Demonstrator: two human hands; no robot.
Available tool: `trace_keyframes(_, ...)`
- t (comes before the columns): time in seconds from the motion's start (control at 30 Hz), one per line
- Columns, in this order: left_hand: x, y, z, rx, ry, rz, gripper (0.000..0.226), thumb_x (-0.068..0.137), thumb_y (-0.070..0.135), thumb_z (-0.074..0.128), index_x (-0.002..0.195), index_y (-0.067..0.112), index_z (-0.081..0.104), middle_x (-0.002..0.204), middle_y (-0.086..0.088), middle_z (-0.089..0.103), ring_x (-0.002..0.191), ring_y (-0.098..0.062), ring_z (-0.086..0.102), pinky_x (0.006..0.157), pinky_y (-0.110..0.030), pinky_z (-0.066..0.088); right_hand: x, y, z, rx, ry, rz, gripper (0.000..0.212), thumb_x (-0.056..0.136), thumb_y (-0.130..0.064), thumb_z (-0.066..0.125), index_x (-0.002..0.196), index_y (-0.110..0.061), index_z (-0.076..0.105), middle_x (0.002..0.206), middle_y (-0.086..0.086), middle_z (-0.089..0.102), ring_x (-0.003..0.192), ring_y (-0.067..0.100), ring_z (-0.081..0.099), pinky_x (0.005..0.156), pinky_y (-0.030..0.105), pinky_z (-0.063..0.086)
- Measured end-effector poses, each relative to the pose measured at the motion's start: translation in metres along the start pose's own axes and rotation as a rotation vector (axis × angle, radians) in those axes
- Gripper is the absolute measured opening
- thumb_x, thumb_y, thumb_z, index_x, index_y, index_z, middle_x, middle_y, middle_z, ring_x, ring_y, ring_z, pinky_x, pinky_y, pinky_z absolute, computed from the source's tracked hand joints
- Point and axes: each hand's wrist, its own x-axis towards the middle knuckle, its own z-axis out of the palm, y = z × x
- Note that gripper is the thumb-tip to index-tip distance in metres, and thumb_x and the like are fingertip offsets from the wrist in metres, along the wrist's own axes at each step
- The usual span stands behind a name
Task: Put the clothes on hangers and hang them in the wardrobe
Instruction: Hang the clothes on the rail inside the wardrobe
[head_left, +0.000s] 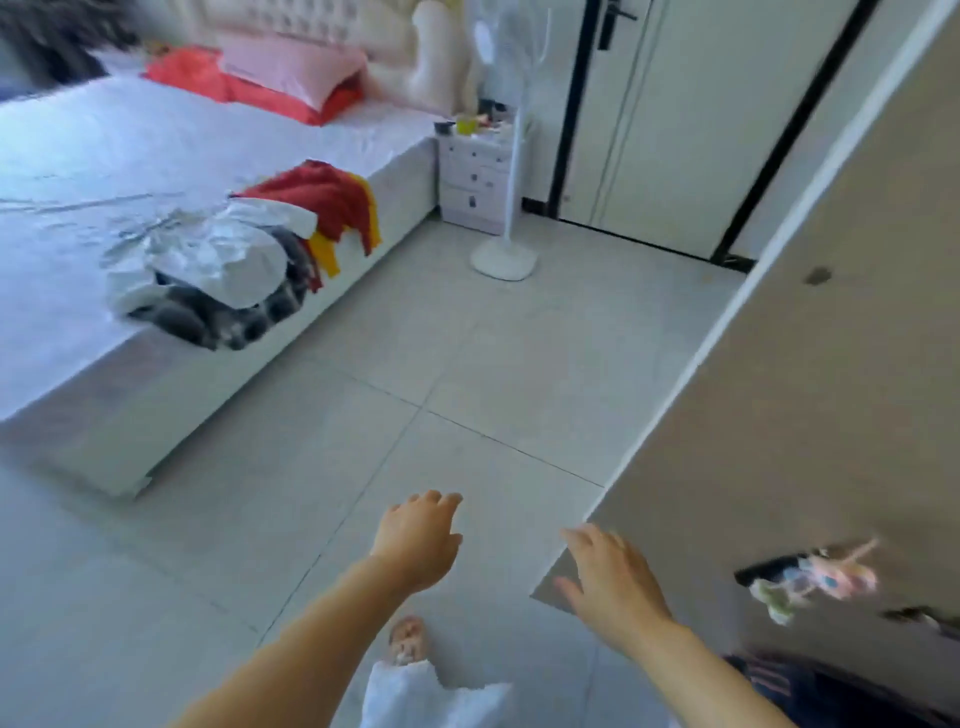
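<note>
Head camera: left hand (418, 540) and right hand (613, 578) reach forward, empty, fingers relaxed. Clothes pile (244, 260) lies on the bed (78, 156), well ahead and left of both hands.

- Bright, even daylight, strongest at left, with blue-white glare on the bed (78, 156).
- Only faint, soft shadows on the floor (415, 338).
- Motion blur throughout, heaviest on the stickers (815, 577) at right and in the top-left corner.
- Soft, smeared detail in the clothes (234, 260).
- Wide-angle bending of the door (675, 130) frame lines.
</note>
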Motion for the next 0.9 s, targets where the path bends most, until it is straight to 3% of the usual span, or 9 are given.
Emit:
trace_keyframes(0.13, 0.001, -0.085, -0.025, -0.081, 0.075, -0.195, 0.052, 0.094, 0.036, 0.043, 0.143, 0.026, 0.026, 0.141, 0.001, 0.041, 0.127, -0.024, 0.039, 0.103, -0.037, 0.030, 0.089, -0.075, -0.016, -0.038, 0.002, -0.198, 0.040, 0.091, -0.036, 0.045, 0.127, -0.020, 0.042, 0.127, -0.003, 0.045, 0.116, 0.019, 0.041, 0.097, 0.027, 0.034)
trace_keyframes(0.27, 0.015, -0.173, -0.053, -0.123, 0.110, -0.328, 0.053, 0.095, 0.035, 0.041, 0.144, 0.025, 0.024, 0.144, 0.001, 0.038, 0.131, -0.023, 0.035, 0.106, -0.036, 0.028, 0.178, -0.150, -0.031, -0.069, 0.006, -0.334, 0.044, 0.092, -0.038, 0.044, 0.133, -0.024, 0.037, 0.129, -0.007, 0.044, 0.118, 0.016, 0.040, 0.097, 0.025, 0.034)
trace_keyframes(0.63, 0.080, -0.360, -0.144, -0.214, 0.226, -0.550, 0.052, 0.094, 0.035, 0.043, 0.143, 0.025, 0.026, 0.143, -0.001, 0.038, 0.129, -0.023, 0.036, 0.103, -0.036, 0.029, 0.370, -0.325, -0.083, -0.114, 0.016, -0.521, 0.051, 0.093, -0.041, 0.045, 0.139, -0.024, 0.032, 0.136, -0.005, 0.039, 0.123, 0.016, 0.036, 0.095, 0.028, 0.032)
trace_keyframes(0.9, 0.164, -0.478, -0.194, -0.253, 0.246, -0.692, 0.051, 0.093, 0.030, 0.042, 0.141, 0.024, 0.028, 0.139, -0.002, 0.041, 0.124, -0.024, 0.040, 0.098, -0.036, 0.033, 0.527, -0.420, -0.103, -0.160, -0.002, -0.668, 0.053, 0.094, -0.039, 0.045, 0.141, -0.021, 0.030, 0.139, -0.004, 0.036, 0.126, 0.016, 0.034, 0.103, 0.028, 0.027)
